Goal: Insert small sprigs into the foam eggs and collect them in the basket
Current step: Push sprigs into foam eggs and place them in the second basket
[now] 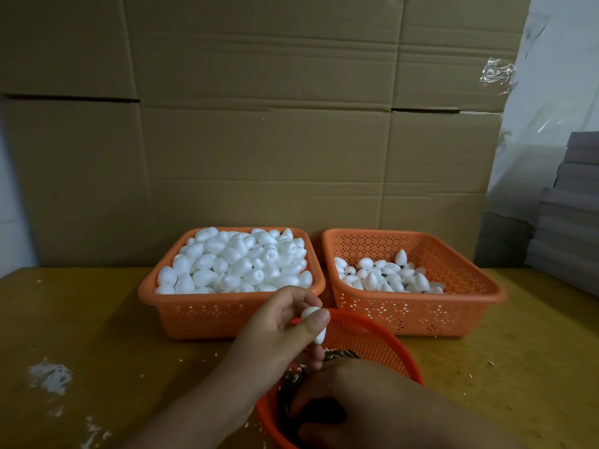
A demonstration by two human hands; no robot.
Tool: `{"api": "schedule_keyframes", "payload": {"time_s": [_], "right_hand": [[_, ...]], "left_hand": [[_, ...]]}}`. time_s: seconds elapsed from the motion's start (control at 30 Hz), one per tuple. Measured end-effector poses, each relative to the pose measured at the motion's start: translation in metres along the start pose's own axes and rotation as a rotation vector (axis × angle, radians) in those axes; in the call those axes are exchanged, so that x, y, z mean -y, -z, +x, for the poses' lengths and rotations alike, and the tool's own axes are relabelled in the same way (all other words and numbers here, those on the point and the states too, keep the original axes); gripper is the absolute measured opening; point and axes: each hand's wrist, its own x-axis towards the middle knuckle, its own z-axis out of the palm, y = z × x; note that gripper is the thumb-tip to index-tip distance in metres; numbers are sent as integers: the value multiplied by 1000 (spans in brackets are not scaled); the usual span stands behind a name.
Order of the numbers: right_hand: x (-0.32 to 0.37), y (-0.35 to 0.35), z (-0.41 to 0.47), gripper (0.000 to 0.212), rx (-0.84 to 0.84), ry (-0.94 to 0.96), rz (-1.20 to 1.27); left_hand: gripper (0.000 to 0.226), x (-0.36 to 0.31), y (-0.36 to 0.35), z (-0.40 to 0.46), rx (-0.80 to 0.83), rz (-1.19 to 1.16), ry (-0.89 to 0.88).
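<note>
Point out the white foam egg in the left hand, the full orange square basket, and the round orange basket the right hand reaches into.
White foam egg (319, 332), head view: lower end showing below the thumb.
Full orange square plastic basket (207, 314), head view: perforated front wall.
Round orange plastic basket (372, 341), head view: far inner wall.

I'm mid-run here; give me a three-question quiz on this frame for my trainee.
1. True or false: the left hand pinches a white foam egg.
2. Which square orange plastic basket is fuller: far-left or far-right?
3. Where does the right hand reach?
A. the round orange basket
B. a cardboard box
C. the yellow table

Key: 1 true; 2 far-left; 3 A.
</note>
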Motion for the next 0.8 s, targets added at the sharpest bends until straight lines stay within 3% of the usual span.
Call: {"api": "schedule_keyframes", "payload": {"time_s": [0.1, 0.17, 0.33, 0.47, 0.6, 0.8], "right_hand": [[3, 3, 1, 24, 28, 9, 0], [3, 2, 2, 26, 29, -1, 11], [2, 4, 3, 27, 68, 1, 45], [2, 3, 2, 27, 52, -10, 39], [0, 0, 2, 27, 48, -24, 37], [0, -1, 3, 27, 44, 9, 25]], "left_hand": [[19, 4, 2, 1, -17, 113, -38], [28, 4, 2, 1, -9, 125, -47], [60, 0, 1, 4, 32, -18, 34], [58, -2, 1, 3, 22, -50, 51], [63, -13, -2, 13, 9, -230, 208], [29, -15, 1, 12, 32, -263, 263]]}}
